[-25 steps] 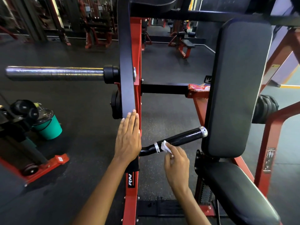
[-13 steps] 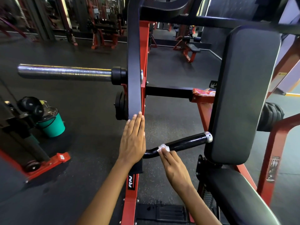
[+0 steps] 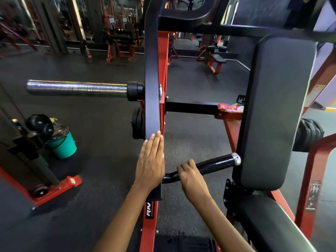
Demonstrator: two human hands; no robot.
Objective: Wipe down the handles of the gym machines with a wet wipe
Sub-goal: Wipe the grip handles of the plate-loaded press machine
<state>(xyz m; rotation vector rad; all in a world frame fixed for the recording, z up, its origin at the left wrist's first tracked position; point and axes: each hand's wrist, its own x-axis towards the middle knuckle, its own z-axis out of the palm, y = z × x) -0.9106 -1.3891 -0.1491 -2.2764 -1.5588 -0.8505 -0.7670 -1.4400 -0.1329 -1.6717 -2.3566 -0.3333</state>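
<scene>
A black machine handle [image 3: 214,165] with a silver end cap sticks out to the right from the black lever arm [image 3: 152,99] of a red-framed machine. My right hand [image 3: 192,176] is curled over the handle near its bend; the white wet wipe is hidden under the fingers. My left hand [image 3: 150,160] lies flat, fingers together, against the lower part of the lever arm, holding nothing.
A tall black back pad [image 3: 276,110] and seat [image 3: 269,220] stand right of the handle. A chrome weight sleeve [image 3: 76,88] juts left from the lever arm. A teal bucket [image 3: 62,145] sits on the floor at left. A red packet [image 3: 230,108] rests on the frame.
My right hand has closed over the handle, so the white wipe no longer shows. The view has shifted; my left hand stays on the lever arm.
</scene>
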